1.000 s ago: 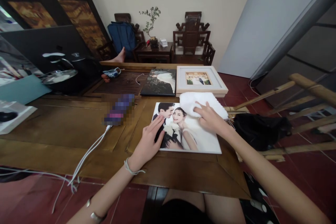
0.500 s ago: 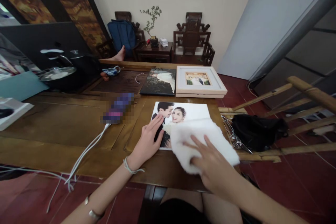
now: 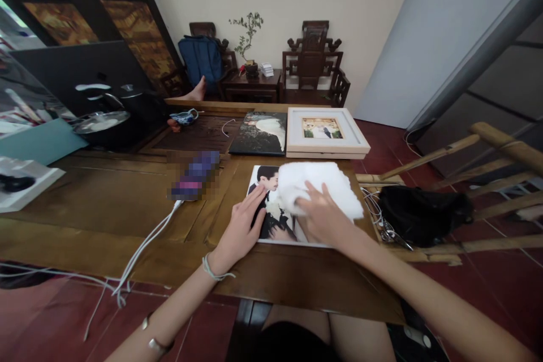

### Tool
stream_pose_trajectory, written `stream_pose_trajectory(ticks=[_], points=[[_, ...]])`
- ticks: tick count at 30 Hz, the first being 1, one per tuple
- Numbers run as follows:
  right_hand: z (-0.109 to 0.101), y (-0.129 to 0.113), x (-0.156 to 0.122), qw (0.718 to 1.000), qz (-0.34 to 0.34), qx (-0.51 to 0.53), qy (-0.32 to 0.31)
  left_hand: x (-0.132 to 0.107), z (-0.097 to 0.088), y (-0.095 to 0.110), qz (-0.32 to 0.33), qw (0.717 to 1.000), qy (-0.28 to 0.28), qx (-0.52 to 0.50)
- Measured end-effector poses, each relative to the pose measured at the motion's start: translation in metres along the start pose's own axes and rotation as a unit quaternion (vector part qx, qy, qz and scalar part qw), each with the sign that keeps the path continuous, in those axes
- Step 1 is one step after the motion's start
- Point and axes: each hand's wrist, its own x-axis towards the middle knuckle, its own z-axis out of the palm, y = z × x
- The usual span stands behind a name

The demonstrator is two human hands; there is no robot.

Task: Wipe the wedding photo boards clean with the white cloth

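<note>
Evidently, the two hands share the work on one flat photo print [image 3: 283, 218], which lies face up on the wooden surface [image 3: 136, 192], close to the edge nearest the person. The left hand [image 3: 242, 225] rests palm down across its left side, fingers straight and thumb spread away, gripping nothing; that flat press probably serves to keep the print from sliding. The right hand [image 3: 323, 212] is well apart from the left, its visible fingers spread over a fluffy white cloth [image 3: 341, 192] and not closed round it. Spread fingers likely give the soft cloth even pressure over the print's right part, most of which it hides; whether the thumb pinches a fold underneath I cannot tell.

Just beyond, a dark photo panel [image 3: 258, 134] and a pale framed picture [image 3: 321, 128] lie side by side, probably there so that the near area has room for both arms. To the left, a blurred-out phone-like object [image 3: 195, 175] lies apart from the print, with white cables [image 3: 148, 243] running from it over the near edge, seemingly laid well away from the cloth. A black bag [image 3: 424, 212] sits off the surface, on the bamboo chair [image 3: 496, 136] at the right.
</note>
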Motion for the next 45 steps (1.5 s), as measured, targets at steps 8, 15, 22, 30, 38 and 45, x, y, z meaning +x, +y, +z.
stream_pose_trajectory(ticks=[8, 15, 22, 30, 38, 45], points=[[0.02, -0.064, -0.089, 0.996, -0.063, 0.057, -0.038, 0.0, 0.001, 0.001, 0.0, 1.0, -0.01, 0.025], [-0.004, -0.01, 0.007, 0.999, -0.03, -0.004, -0.029, 0.001, 0.0, 0.0, 0.006, 1.0, 0.005, -0.013], [0.013, -0.023, 0.046, 0.998, -0.026, -0.058, 0.001, 0.001, -0.01, 0.005, -0.033, 0.986, 0.087, -0.136], [0.011, -0.062, -0.041, 0.982, -0.171, 0.05, -0.056, -0.001, -0.009, 0.003, -0.014, 0.989, 0.098, -0.111], [-0.007, 0.001, -0.045, 0.999, 0.035, -0.014, -0.019, 0.002, 0.002, -0.003, 0.006, 1.0, -0.011, 0.029], [-0.011, 0.0, 0.059, 0.994, 0.044, 0.101, -0.006, 0.002, 0.001, -0.004, 0.01, 1.0, 0.001, 0.016]])
